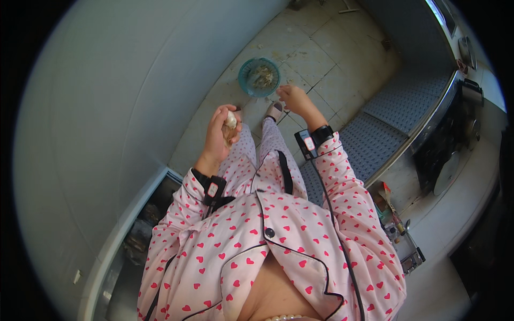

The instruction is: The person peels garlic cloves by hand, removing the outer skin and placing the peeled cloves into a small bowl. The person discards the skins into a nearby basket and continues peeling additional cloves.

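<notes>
My left hand (221, 130) is closed around a garlic bulb (231, 121), whose pale top shows between thumb and fingers, with dry brownish skin or stem below it. Off to the right, my right hand (295, 98) reaches forward above the floor, its fingers slightly bent and nothing visible in them. Just beyond and left of that hand, a round teal plastic basket (243, 76) stands on the floor tiles; dry peelings (264, 77) lie inside it.
A smooth wall (132, 100) rises on the left. At right runs a counter with a gas stove (441, 132), a lid (446, 173) and utensils, above blue patterned cabinet fronts (377, 144). Scraps lie on the tiled floor (317, 60). A slippered foot (274, 111) is near the basket.
</notes>
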`<state>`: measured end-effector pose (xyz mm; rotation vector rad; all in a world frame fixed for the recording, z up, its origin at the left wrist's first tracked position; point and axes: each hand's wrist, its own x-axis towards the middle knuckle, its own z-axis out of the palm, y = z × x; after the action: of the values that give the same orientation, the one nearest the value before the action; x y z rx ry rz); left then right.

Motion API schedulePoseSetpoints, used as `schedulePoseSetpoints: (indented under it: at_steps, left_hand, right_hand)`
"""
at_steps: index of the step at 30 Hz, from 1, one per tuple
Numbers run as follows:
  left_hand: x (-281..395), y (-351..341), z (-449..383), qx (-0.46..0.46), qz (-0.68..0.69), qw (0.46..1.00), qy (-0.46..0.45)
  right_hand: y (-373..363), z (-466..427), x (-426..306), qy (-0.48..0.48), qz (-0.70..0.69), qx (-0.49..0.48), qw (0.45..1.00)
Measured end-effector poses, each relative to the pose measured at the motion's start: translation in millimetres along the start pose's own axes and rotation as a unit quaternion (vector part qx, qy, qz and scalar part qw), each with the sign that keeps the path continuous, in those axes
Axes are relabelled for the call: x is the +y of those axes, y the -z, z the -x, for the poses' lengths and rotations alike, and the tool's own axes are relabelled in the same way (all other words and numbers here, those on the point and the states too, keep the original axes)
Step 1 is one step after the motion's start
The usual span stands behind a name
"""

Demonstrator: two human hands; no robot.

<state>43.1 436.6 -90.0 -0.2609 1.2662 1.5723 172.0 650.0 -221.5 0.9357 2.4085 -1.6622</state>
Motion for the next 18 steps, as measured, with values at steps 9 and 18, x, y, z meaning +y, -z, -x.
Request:
schedulePoseSetpoints:
  at_steps: [9, 18]
  left_hand:
    - [17.3, -54.7, -0.8, 0.016, -0.114, 0.992, 0.053]
    - [28.8, -100.4, -18.2, 0.092, -0.165, 0.982, 0.012]
  right_hand:
    - [-6.5, 8.0, 35.9, -0.07, -0.141, 0.255, 0.954]
    - [-64.9, 23.7, 141.1, -0.194, -0.354, 0.207, 0.891]
